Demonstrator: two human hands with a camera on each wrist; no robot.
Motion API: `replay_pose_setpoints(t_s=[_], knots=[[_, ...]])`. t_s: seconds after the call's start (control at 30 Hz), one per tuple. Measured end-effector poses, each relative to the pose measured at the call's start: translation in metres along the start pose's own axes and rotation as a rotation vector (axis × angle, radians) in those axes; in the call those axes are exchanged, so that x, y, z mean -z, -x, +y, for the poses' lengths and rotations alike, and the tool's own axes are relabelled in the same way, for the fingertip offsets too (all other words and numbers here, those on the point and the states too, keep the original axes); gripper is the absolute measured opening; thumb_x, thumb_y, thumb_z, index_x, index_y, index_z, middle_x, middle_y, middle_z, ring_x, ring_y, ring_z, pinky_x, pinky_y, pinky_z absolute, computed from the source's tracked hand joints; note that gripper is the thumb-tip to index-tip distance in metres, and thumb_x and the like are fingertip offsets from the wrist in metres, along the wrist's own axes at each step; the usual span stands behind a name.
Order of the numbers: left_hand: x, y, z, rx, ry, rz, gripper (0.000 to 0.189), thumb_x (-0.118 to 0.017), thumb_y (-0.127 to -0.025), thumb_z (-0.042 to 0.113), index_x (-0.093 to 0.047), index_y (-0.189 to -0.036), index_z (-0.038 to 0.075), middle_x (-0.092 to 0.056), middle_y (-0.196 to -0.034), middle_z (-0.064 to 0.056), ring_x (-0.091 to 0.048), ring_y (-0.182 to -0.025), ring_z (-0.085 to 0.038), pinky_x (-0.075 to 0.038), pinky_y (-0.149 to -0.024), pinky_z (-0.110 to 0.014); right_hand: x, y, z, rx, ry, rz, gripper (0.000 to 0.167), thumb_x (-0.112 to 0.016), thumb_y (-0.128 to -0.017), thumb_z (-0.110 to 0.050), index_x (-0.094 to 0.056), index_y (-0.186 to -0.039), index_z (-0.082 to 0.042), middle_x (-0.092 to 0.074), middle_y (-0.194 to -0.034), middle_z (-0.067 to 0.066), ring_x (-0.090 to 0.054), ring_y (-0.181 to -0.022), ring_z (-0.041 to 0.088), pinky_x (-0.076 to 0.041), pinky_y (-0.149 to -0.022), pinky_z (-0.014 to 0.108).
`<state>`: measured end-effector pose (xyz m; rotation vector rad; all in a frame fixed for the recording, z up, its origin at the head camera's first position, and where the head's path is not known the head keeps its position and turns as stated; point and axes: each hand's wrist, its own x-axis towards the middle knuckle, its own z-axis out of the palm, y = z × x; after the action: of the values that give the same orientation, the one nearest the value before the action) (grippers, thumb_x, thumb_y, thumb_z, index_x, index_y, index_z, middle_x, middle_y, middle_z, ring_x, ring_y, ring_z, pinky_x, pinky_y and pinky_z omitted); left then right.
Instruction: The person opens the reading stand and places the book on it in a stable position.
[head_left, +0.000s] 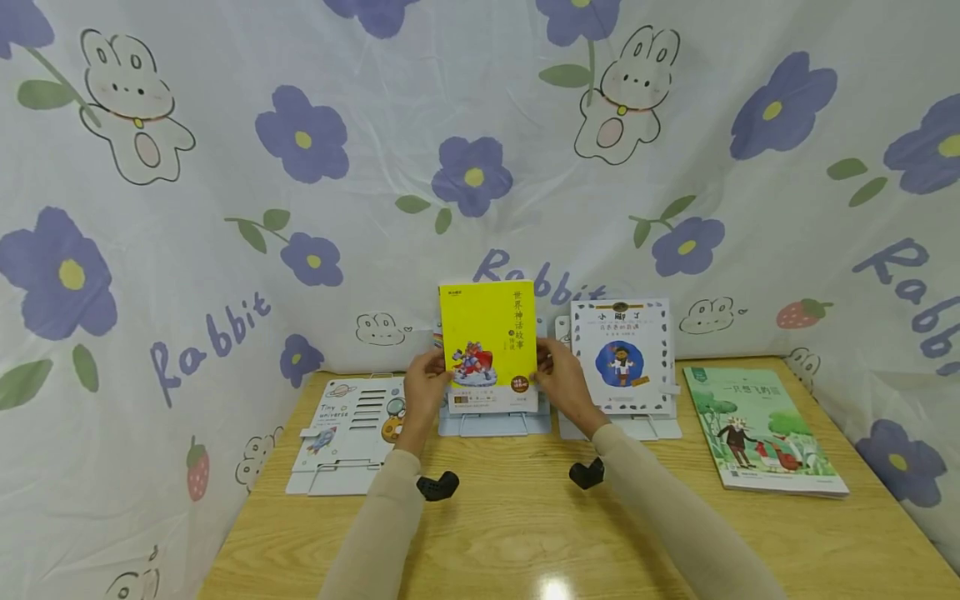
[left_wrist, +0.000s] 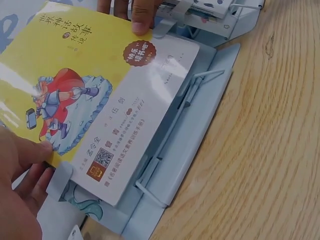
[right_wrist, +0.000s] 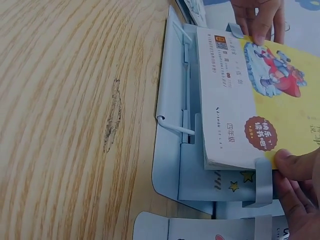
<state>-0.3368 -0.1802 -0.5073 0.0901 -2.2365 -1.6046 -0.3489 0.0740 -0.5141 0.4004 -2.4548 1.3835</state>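
Fingers, left hand (head_left: 426,383): pinching the left edge of the yellow book, thumb on the front cover, the others behind.
Fingers, right hand (head_left: 564,379): pinching the opposite edge likewise, thumb on the cover near the round red badge (right_wrist: 260,133).
Yellow book (head_left: 483,321): one, upright, leaning slightly back, between the two hands and in front of the middle light blue book stand (head_left: 495,427); cover with a red-caped figure, white band along the bottom. Whether its lower edge bears on the stand's ledge, cannot tell.
Side clips (right_wrist: 263,187) of that stand: at the book's edges, just beside the fingers.
Wrist cameras, black: one below the left hand (head_left: 438,485), one below the right (head_left: 587,473).
Sleeves (head_left: 378,525): two, cream.
White book (head_left: 656,358): upright on a stand to the right, blue circle on its cover.
Pale stand (head_left: 330,454): to the left, printed "Tiny universe".
Green book (head_left: 765,429): lying flat, far right.
Desk (head_left: 495,525): wood-grained, beneath all.
Cloth (head_left: 495,92): white backdrop, rabbits and purple flowers.
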Motion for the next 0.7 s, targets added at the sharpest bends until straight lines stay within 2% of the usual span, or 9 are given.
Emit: replay_pose_setpoints(t_s=[0.23, 0.53, 0.7], knots=[[-0.0012, -0.0021, -0.0079, 0.007, 0.031, -0.020, 0.050, -0.068, -0.093, -0.014, -0.062, -0.140, 0.003, -0.065, -0.120, -0.020, -0.064, -0.106, -0.029, -0.054, -0.084, -0.023, -0.0016, 0.0027, -0.0004, 0.014, 0.023, -0.002, 0.058, -0.072, -0.092, 0.010, -0.056, -0.146, -0.003, -0.066, -0.117, 0.014, -0.066, -0.097, 0.025, -0.058, -0.085, 0.037], [-0.0007, 0.0002, -0.0066, -0.017, -0.001, -0.013, 0.046, -0.065, -0.094, -0.016, -0.063, -0.137, -0.001, -0.064, -0.122, -0.023, -0.064, -0.111, -0.035, -0.055, -0.098, -0.040, -0.0027, 0.0042, -0.0013, 0.001, 0.027, 0.013, 0.056, -0.072, -0.095, 0.006, -0.053, -0.147, -0.004, -0.063, -0.121, 0.014, -0.064, -0.100, 0.024, -0.058, -0.088, 0.037], [-0.0002, 0.0020, -0.0047, -0.030, -0.004, -0.011, 0.044, -0.064, -0.095, -0.017, -0.064, -0.137, -0.002, -0.063, -0.122, -0.024, -0.064, -0.111, -0.036, -0.055, -0.100, -0.043, -0.0026, 0.0035, -0.0029, -0.004, 0.032, 0.021, 0.054, -0.072, -0.097, 0.005, -0.055, -0.146, -0.005, -0.063, -0.120, 0.013, -0.064, -0.100, 0.024, -0.058, -0.088, 0.038]])
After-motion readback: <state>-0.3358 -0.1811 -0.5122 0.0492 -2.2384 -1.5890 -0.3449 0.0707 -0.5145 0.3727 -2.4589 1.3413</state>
